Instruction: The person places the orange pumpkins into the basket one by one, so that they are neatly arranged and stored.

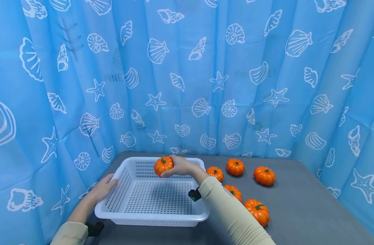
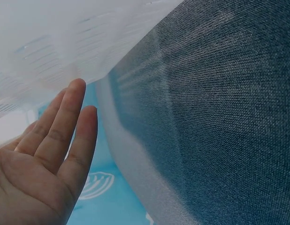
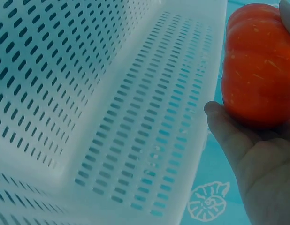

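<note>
"One pumpkin (image 1: 163, 166), orange: held how?"
"In the right hand's (image 1: 181, 166) grip, thumb and fingers round its side, over the basket (image 1: 156, 219)."
"Handling?"
"Likely light, stiff, slick; take the ribbed sides, stem clear."
"Surroundings?"
"Left hand (image 1: 103, 188), fingers straight, at the basket's rim; five more pumpkins (image 1: 264, 176), grey counter (image 1: 300, 204)."

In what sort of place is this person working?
Probably a small curtained-off workspace: a blue seashell-patterned curtain surrounds a grey table, on which a white perforated basket and several orange pumpkins are set out.
</note>
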`<state>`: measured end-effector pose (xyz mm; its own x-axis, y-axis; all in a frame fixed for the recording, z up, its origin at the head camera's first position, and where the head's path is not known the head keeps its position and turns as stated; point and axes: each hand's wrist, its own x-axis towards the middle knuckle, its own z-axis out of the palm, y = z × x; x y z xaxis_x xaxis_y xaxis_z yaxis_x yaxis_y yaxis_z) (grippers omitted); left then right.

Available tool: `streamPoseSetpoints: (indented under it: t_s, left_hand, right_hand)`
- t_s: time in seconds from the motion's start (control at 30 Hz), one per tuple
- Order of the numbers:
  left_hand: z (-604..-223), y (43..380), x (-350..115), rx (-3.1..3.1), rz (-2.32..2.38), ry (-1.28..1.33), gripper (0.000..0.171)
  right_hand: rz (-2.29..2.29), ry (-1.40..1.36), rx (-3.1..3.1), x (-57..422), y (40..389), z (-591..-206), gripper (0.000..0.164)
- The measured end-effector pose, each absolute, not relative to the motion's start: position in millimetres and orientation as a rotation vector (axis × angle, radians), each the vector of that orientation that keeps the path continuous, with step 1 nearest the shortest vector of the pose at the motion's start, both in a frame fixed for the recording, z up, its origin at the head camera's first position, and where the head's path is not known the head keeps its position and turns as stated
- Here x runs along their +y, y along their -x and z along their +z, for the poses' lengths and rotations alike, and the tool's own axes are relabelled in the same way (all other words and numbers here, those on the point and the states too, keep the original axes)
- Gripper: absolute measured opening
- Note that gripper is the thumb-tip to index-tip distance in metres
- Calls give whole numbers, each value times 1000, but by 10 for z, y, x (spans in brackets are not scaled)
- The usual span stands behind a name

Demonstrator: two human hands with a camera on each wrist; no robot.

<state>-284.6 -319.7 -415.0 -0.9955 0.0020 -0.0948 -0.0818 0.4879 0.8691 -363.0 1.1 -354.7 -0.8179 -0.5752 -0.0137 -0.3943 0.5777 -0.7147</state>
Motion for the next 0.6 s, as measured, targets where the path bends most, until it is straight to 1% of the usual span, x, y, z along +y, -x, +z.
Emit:
streamPoseSetpoints:
  t_s: [0.13,0.4,0.6]
  left_hand:
    - [-4143,2840,-3181,2637,1554,81,52]
    - [-4145,2843,-3187,2640,1561,68,50]
    - [-4142,2835,-3180,2635,1572,73,49]
  right_hand:
    - [-1083,792,2563,-30,3635,-3582,69]
    - [-1087,781,2534,-131,3644,-3614,73]
    - [-1094,783,2513,-222,3653,-3682,67]
